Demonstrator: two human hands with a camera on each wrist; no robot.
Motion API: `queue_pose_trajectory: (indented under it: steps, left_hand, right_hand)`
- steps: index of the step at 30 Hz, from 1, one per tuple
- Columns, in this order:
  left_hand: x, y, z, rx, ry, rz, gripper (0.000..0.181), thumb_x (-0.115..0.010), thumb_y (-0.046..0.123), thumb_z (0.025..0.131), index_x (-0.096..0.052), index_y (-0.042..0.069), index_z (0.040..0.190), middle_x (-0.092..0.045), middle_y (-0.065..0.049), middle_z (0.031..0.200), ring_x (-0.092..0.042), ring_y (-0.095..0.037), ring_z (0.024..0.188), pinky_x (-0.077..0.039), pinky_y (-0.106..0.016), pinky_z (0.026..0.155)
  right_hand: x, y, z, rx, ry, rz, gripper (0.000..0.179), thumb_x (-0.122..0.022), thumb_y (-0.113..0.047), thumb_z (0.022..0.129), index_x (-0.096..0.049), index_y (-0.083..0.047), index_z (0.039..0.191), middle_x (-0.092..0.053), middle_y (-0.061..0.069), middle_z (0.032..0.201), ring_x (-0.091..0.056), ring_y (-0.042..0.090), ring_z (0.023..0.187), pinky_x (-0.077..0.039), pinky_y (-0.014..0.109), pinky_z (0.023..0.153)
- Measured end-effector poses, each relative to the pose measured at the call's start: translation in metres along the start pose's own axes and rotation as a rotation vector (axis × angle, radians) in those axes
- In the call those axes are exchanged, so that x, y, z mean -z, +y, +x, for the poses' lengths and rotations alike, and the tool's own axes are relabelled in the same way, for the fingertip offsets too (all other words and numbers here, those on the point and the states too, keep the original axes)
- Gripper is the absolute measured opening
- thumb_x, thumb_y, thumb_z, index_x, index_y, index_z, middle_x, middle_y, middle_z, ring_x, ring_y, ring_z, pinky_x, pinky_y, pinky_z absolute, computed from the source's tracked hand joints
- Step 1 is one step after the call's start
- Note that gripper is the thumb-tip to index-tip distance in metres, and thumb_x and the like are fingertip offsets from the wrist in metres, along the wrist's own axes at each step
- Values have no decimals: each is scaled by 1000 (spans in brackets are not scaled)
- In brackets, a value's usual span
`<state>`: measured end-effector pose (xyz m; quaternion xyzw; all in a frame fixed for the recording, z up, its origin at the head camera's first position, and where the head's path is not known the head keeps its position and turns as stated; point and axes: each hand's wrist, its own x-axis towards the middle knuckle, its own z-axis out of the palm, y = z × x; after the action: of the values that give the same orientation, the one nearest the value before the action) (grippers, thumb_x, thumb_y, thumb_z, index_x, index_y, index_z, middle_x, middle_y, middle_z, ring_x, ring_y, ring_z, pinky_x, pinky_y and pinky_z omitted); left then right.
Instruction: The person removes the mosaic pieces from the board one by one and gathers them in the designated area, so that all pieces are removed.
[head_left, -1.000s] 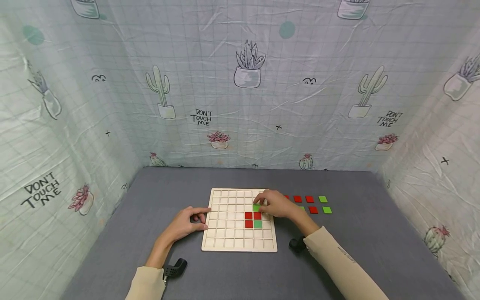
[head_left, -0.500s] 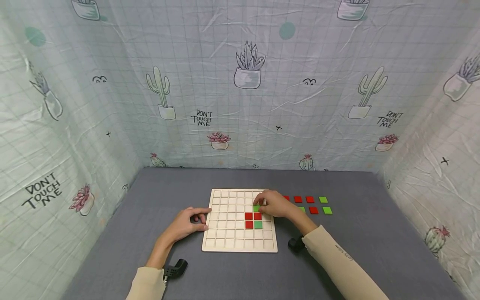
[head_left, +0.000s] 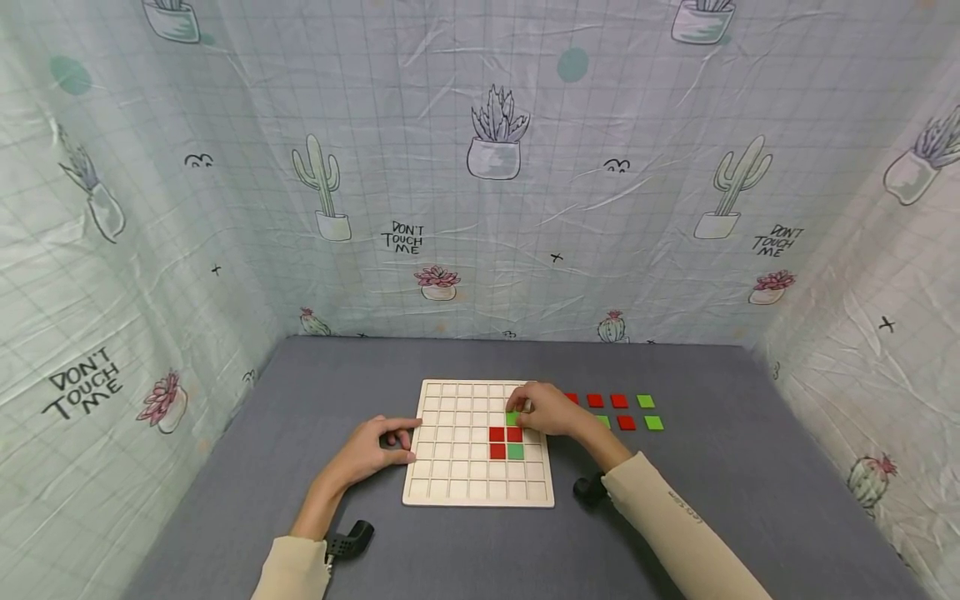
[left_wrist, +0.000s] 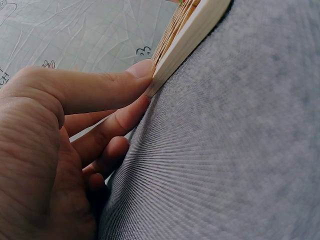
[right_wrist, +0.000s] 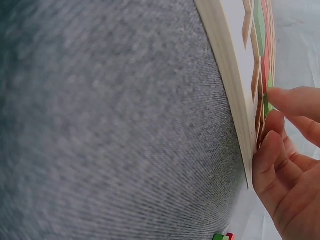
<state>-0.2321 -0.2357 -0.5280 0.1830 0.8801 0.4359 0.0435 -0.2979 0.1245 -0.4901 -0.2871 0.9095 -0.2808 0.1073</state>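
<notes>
A light wooden grid board (head_left: 450,471) lies on the grey tabletop. My left hand (head_left: 367,450) is at its left edge, thumb and index finger stretched apart along the rim. In the left wrist view the thumb (left_wrist: 135,77) touches that wooden edge, and the other fingers bend loosely beside it. Over the board's right part, my right hand (head_left: 551,408) pinches a green tile (head_left: 512,418) at a cell, fingertips at its sides. Right below sit two red tiles (head_left: 497,434) in a row, then one red and one green tile (head_left: 515,451).
To the right of the board, loose red tiles (head_left: 618,401) and green tiles (head_left: 654,423) lie in two rows, partly hidden behind my right hand. A printed cloth (head_left: 555,208) stands round the back and sides of the table.
Both hands stay where they were, the right one still at the green tile. Only a slight shift of the whole head view shows.
</notes>
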Motion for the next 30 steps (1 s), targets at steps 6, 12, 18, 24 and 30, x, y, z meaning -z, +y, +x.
queue_pose_trajectory:
  steps: [6, 12, 18, 24, 30]
  left_hand:
    - [0, 1, 0, 9, 5, 8, 53, -86, 25, 83, -71, 15, 133, -69, 10, 88, -51, -9, 82, -40, -26, 79]
    - [-1, -1, 0, 9, 3, 6, 53, -86, 25, 84, -71, 15, 134, -68, 10, 89, -51, -9, 82, -40, -26, 79]
    - [0, -1, 0, 5, 2, 5, 53, -86, 26, 84, -71, 16, 134, -68, 10, 89, -51, -9, 82, -40, -25, 79]
    - [0, -1, 1, -1, 6, 4, 52, -86, 24, 84, -71, 15, 133, -68, 10, 88, -51, -10, 82, -41, -26, 78]
    - [0, -1, 1, -8, 7, 15, 52, -85, 24, 84, -71, 14, 133, -68, 10, 88, -52, -9, 82, -41, -25, 78]
  right_hand:
    - [-2, 0, -1, 20, 17, -20, 19, -69, -3, 89, -70, -16, 103, -66, 0, 95, -57, 12, 81, -48, 30, 74]
    - [-1, -5, -5, 39, 21, -45, 20, -65, -3, 91, -68, -16, 107, -68, 2, 99, -57, 13, 80, -48, 32, 73]
    - [2, -9, -8, 47, 17, -52, 21, -58, -2, 97, -69, -15, 110, -69, 4, 100, -57, 14, 80, -47, 32, 72]
    - [3, -9, -9, 48, 9, -50, 23, -55, -4, 100, -69, -17, 112, -70, 4, 102, -56, 14, 78, -46, 30, 71]
    - [2, -7, -10, 73, 21, -55, 22, -55, -3, 101, -68, -17, 111, -70, 4, 101, -55, 14, 79, -46, 32, 72]
